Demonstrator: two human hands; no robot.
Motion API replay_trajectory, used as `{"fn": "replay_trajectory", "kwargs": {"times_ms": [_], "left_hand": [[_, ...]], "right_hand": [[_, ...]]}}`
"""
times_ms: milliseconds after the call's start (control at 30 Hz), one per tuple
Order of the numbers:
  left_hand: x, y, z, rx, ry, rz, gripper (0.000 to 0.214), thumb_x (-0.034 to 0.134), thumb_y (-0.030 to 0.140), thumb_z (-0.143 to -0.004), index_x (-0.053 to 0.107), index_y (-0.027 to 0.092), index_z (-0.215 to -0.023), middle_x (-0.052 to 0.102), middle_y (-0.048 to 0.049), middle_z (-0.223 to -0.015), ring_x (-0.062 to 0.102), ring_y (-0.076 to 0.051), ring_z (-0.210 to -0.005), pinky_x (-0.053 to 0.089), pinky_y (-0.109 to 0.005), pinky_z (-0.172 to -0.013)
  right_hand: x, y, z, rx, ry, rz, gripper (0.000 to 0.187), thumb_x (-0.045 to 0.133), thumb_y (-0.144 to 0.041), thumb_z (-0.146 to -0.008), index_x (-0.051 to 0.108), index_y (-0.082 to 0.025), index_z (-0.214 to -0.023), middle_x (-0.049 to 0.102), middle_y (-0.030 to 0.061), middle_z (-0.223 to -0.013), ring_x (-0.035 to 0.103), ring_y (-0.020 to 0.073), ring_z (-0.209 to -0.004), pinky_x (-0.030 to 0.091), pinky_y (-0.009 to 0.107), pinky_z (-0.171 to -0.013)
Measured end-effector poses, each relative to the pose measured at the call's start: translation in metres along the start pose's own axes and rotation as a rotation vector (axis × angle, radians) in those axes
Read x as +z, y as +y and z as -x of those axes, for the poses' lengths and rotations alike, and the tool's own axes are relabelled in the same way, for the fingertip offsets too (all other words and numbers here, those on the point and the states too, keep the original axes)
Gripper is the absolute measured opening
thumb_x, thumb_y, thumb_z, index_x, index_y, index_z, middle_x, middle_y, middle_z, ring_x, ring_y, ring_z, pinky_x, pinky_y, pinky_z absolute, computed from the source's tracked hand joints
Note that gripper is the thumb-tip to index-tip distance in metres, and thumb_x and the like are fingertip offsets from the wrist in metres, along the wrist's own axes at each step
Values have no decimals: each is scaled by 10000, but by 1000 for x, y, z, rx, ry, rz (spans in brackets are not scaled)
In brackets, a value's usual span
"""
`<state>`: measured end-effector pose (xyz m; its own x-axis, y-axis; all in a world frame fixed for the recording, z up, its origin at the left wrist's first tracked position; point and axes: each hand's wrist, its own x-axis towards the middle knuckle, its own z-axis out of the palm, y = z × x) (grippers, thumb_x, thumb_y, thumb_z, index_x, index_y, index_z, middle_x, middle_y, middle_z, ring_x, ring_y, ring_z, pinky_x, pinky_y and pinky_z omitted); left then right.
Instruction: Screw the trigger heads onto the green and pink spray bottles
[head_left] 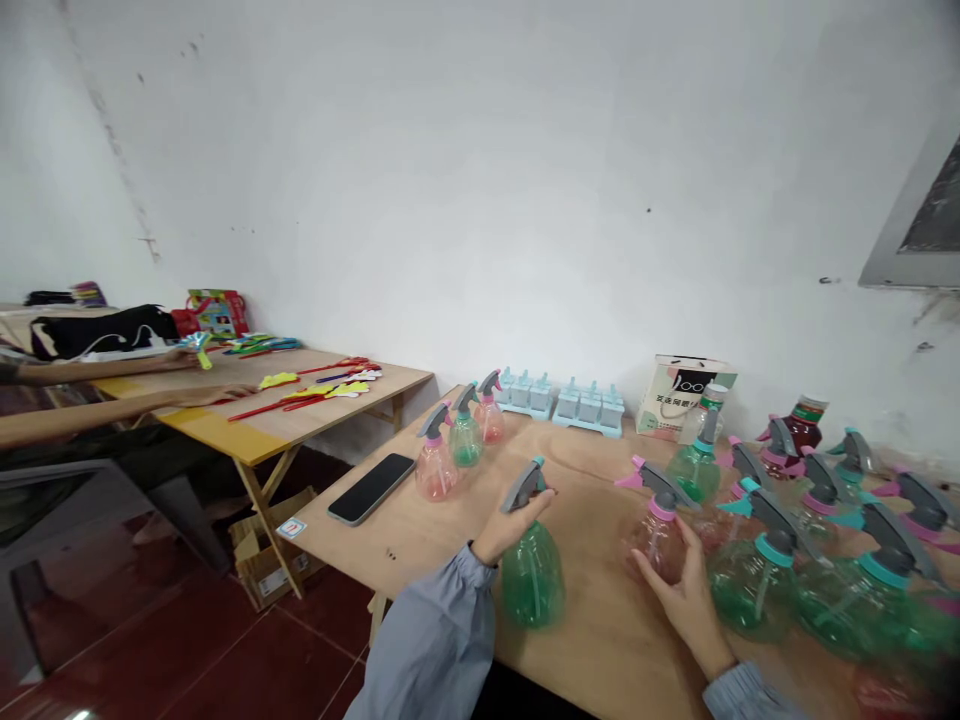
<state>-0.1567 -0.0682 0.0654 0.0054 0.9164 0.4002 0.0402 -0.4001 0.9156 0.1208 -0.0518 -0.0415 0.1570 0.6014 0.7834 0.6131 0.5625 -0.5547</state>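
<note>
My left hand [511, 528] is wrapped round the neck of a green spray bottle [534, 580] with a grey trigger head, upright near the table's front edge. To the right, my right hand [681, 590] grips the body of a pink spray bottle [654, 545], thumb and fingers on either side. That bottle has a grey and pink trigger head. Beside my right hand stands another green spray bottle [754, 590], in a group of several pink and green ones. Farther left are a pink spray bottle [437, 470], a smaller-looking green one [466, 438] and another pink one [491, 418].
A phone [373, 488] lies at the table's left edge. Light-blue popsicle moulds [589, 408], a printed box [675, 395] and a dark red bottle [804, 430] stand near the wall. At the left table [405, 378], another person's hands [217, 393] are among colourful plastic hand-shaped toys [349, 389].
</note>
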Motion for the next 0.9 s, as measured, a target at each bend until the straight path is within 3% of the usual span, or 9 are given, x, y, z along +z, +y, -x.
{"fn": "replay_trajectory", "kwargs": {"times_ms": [100,300,433,533,733,900], "left_hand": [[2,-2,1,15,-27,48,445,734,552,-719,663,185,-960,711,-60,-948,666,-201,-867,544,-379,-862],[-2,2,3,33,120,-113,447,610,597,-804,607,194,-609,638,-29,-657,635,-179,-688,556,-336,-743],[-14,8,7,112,90,-191,378,654,548,-792,698,172,-787,686,-38,-747,642,-175,-713,539,-293,-689],[-30,10,8,118,86,-246,388,664,511,-802,709,150,-937,717,-51,-815,657,-169,-700,545,-292,-683],[-74,4,9,113,168,-269,451,737,487,-736,721,160,-1047,760,-106,-1034,719,-271,-999,569,-407,-922],[-118,-2,21,53,270,-390,470,731,542,-722,720,161,-998,747,-61,-845,709,-238,-749,601,-395,-752]], "right_hand": [[0,1,0,-22,-6,1,766,678,-524,-833,382,-146,-1430,496,196,-1347,501,354,-1261,390,581,-1084],[0,2,1,-24,-3,5,759,679,-522,-836,378,-166,-1435,491,180,-1357,492,343,-1274,380,577,-1098],[0,1,0,-16,-4,-5,756,677,-519,-838,380,-169,-1439,492,179,-1355,493,344,-1272,384,573,-1092],[0,1,1,-7,-1,-11,768,681,-529,-830,384,-165,-1438,489,183,-1355,488,352,-1275,376,579,-1093],[0,-1,1,18,-5,-19,776,680,-552,-822,392,-164,-1430,493,181,-1349,485,353,-1278,363,587,-1102],[-1,-3,0,2,-21,-22,755,685,-526,-827,394,-169,-1425,487,175,-1371,478,342,-1294,357,573,-1117]]}}
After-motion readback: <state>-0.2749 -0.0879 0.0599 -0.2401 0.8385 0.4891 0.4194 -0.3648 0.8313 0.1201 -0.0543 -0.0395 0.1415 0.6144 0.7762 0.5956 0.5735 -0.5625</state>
